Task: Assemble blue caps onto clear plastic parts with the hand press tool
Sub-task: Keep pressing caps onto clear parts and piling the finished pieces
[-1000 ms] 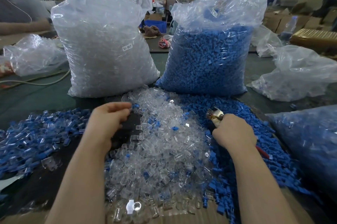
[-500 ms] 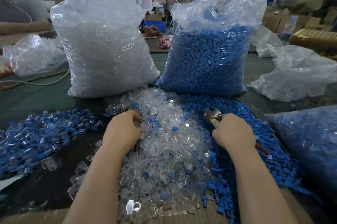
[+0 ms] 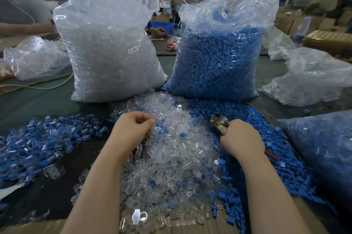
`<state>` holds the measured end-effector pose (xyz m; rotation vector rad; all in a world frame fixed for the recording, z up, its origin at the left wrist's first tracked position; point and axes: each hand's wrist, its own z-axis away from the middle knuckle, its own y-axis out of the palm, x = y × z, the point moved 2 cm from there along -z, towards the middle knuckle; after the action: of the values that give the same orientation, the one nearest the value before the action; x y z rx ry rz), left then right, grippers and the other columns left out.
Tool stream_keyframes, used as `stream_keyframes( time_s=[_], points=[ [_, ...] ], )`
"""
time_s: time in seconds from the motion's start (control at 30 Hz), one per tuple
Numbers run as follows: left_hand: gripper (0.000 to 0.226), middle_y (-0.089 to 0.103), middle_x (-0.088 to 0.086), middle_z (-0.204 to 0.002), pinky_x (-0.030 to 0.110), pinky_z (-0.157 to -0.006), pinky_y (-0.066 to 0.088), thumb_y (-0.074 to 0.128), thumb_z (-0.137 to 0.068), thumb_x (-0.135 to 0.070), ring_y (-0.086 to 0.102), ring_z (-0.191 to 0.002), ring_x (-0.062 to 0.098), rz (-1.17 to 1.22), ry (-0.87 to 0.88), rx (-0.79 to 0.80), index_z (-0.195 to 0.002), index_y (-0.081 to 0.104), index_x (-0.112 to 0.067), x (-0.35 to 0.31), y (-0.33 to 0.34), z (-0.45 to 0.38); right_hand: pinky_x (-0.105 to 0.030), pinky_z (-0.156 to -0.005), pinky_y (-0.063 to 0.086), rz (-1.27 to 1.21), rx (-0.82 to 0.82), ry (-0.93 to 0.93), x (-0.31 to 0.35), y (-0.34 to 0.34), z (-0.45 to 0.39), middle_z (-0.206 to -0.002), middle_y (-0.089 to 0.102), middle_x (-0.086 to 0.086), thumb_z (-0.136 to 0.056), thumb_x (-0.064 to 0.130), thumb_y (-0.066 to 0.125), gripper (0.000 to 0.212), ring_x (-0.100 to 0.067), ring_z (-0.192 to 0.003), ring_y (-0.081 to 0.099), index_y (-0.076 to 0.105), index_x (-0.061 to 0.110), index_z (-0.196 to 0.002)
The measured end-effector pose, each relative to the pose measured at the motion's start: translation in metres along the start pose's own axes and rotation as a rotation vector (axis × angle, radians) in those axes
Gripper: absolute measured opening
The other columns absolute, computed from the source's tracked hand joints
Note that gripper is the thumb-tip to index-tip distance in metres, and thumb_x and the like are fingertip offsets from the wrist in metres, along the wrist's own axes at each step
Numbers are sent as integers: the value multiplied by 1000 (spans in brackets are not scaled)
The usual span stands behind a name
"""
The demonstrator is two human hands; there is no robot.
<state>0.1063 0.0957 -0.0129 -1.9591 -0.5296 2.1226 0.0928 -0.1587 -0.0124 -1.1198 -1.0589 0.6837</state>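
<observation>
A heap of loose clear plastic parts (image 3: 171, 157) lies in front of me, with loose blue caps (image 3: 238, 111) spread to its right. My left hand (image 3: 133, 129) rests on the heap's left side, fingers curled, thumb and fingertips pinching a clear part. My right hand (image 3: 242, 138) grips the hand press tool (image 3: 219, 121). Its metal head sticks out above my fist over the blue caps, and a red handle tip (image 3: 271, 155) shows behind my wrist. Assembled blue-and-clear pieces (image 3: 38, 138) are piled at the left.
Two tall plastic bags stand behind the heaps: clear parts (image 3: 110, 52) on the left, blue caps (image 3: 219, 58) on the right. Another bag of blue pieces (image 3: 323, 148) lies at the right, with crumpled bags beyond. A person's arm (image 3: 24, 27) rests far left.
My left hand moved right, from the dark gap beside the assembled pile onto the clear parts heap, and its fingers closed there. My right hand with the tool stayed put.
</observation>
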Motion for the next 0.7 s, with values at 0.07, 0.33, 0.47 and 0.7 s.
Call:
stream_keyframes(
  time_s=[0.07,0.33,0.47,0.7],
  points=[
    [9,69,0,-67,23,-63,51,73,-87,-23,60,-65,12,92,-5,7,-78,76,-21,-4,1,1,-30,-54,32,-15,-14,9,0,0,0,-74,51,-4,-86,18,61,22,-18,-61,44,44,17,-73],
    [12,74,0,-74,26,-64,52,72,-87,-25,61,-62,7,220,2,-65,-79,79,-20,-11,4,1,-30,-53,31,-38,-88,2,0,0,-6,-70,47,-2,-89,25,61,28,-22,-61,45,41,17,-71],
    [7,76,4,-76,25,-63,55,73,-86,-16,70,-66,11,322,43,-101,-81,77,-16,-16,5,3,-33,-57,32,-104,-211,-29,1,-2,-8,-67,42,3,-92,37,61,27,-27,-71,46,48,16,-82],
    [5,75,9,-74,19,-53,54,67,-90,-8,71,-62,13,441,8,-17,-89,72,-8,-24,16,8,-37,-74,48,-483,-188,-136,8,-6,-11,-91,67,-2,-89,34,66,13,-25,-85,60,66,22,-92]
  ],
)
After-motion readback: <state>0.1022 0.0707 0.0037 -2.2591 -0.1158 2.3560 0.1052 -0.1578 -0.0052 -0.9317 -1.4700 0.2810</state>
